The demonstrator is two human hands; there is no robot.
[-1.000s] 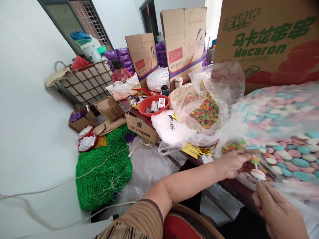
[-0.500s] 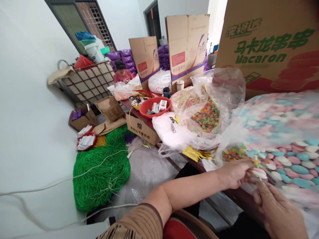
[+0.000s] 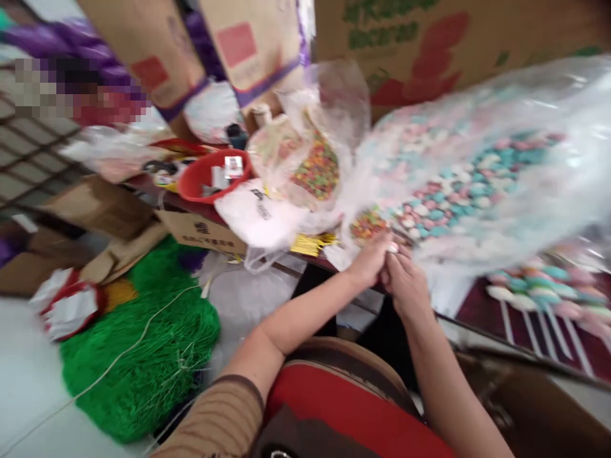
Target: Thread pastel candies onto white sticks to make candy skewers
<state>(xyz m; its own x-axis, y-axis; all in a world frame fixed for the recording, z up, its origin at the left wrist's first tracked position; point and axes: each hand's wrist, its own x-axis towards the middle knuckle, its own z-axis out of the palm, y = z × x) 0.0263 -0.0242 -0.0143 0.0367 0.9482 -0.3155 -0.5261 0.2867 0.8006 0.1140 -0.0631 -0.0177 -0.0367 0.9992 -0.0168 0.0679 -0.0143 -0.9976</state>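
Note:
My left hand [image 3: 373, 259] and my right hand [image 3: 405, 275] meet at the table's front edge, fingers closed around something small. A white piece [image 3: 392, 247] shows between them; the rest is hidden and blurred. Just beyond my fingers, small colourful rings [image 3: 367, 224] lie in clear plastic. A large clear bag of pink, blue and white candies [image 3: 443, 203] spreads behind and to the right. Skewered candies on white sticks [image 3: 544, 292] rest on the dark table at the right.
A red basin [image 3: 188, 181], a white bag [image 3: 258, 213], yellow ties [image 3: 310, 244] and an open bag of rings [image 3: 317, 168] stand leftward. Green netting [image 3: 143, 343] covers the floor. Cardboard boxes [image 3: 260, 38] stand behind. A person [image 3: 107, 102] sits at the far left.
The view has swung right and down, so the hands appear nearer the centre and the skewered candies have come into view. Both hands remain together with fingers closed.

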